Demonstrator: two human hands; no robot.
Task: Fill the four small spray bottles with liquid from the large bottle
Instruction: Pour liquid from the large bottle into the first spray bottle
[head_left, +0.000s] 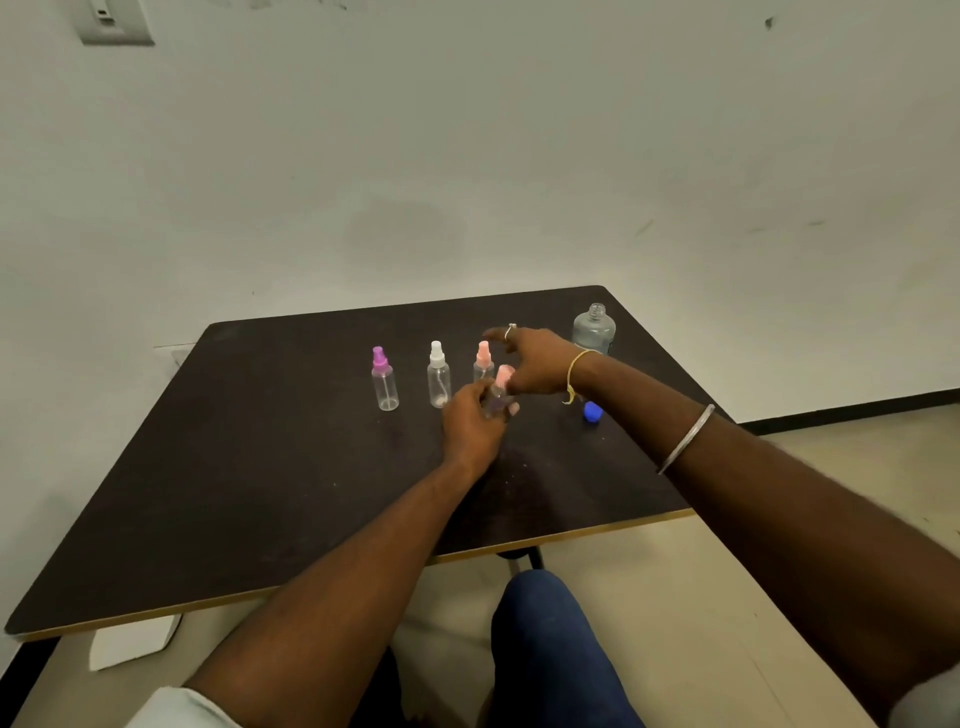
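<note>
Your left hand (475, 423) was wrapped around a small spray bottle with a pink cap (500, 392), holding it just above the dark table (260, 467). Your right hand (535, 364) sat right at that cap, fingers curled around it, though the blur hid how firm the grip was. Behind, three more stood upright in a row: the purple-capped bottle (385, 382), the white-capped bottle (438, 375) and a second pink-capped bottle (483, 358). The large bottle (594, 328) stood uncapped at the far right, its blue cap (592, 412) lying nearer you.
</note>
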